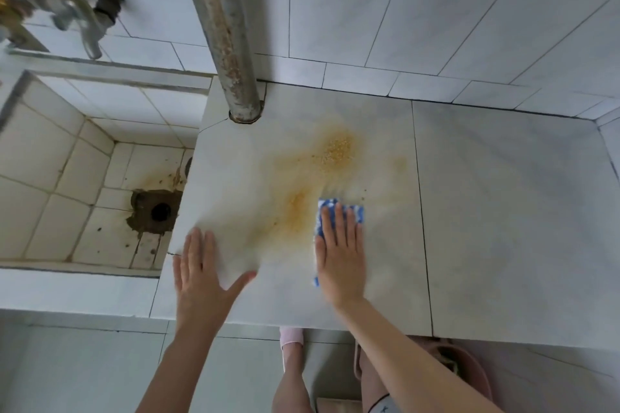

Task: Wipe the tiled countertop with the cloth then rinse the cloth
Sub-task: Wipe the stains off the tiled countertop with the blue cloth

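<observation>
Right hand: my right hand (340,255) lies flat, fingers stretched out and close together, palm pressing down on the cloth. I'm not gripping it, just pinning it to the tile.
Cloth: the cloth (357,213), blue and white, sits under my right palm; its far edge pokes out past my fingertips and a small corner shows on the thumb side by my wrist.
Left hand: my left hand (201,273) is spread wide open with the thumb swung out towards my right hand, palm down on the countertop, and there's nothing in it.
Countertop: the tiled countertop (503,211) runs out beyond and to the outer side of my right hand, pale grey.
Stain: an orange-brown stain (318,164) spreads between my two hands and further ahead of my right fingertips, gritty at its far end.
Pipe: a rusty pipe (228,37) stands up from the tile well ahead of my left hand.
Basin: a tiled basin (67,178) with a dark drain hole (160,211) drops away just outside my left hand.
Tap: a tap (77,17), blurred, hangs far ahead above that basin.
</observation>
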Available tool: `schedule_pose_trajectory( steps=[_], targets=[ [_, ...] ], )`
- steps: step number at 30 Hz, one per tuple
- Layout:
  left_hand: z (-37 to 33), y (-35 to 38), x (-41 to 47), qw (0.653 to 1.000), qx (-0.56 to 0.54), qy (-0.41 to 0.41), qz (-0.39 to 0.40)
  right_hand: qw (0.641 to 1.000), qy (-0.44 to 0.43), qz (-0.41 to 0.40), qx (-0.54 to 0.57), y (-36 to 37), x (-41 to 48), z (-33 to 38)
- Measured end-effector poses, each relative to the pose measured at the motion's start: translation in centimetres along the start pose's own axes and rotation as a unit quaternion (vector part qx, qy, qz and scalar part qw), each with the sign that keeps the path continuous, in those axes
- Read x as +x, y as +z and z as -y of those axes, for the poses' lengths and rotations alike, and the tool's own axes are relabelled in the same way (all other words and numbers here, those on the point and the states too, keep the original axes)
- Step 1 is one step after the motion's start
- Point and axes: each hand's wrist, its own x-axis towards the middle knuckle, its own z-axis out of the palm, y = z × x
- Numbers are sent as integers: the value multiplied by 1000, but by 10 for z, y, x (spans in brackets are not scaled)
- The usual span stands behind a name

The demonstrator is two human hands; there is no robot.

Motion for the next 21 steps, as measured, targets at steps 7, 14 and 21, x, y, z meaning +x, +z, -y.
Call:
schedule_pose_trajectory(
  steps=[7,14,21],
  targets=[
    [2,1,1,1000,10,-2,2,995,-85,29,-53,4,-1,-20],
    [2,1,0,1000,6,-1,5,987,86,61,-124,-7,3,-108],
    [3,3,0,1000,11,6,-4,995,93,18,-22,-8,30,-25]
  ],
)
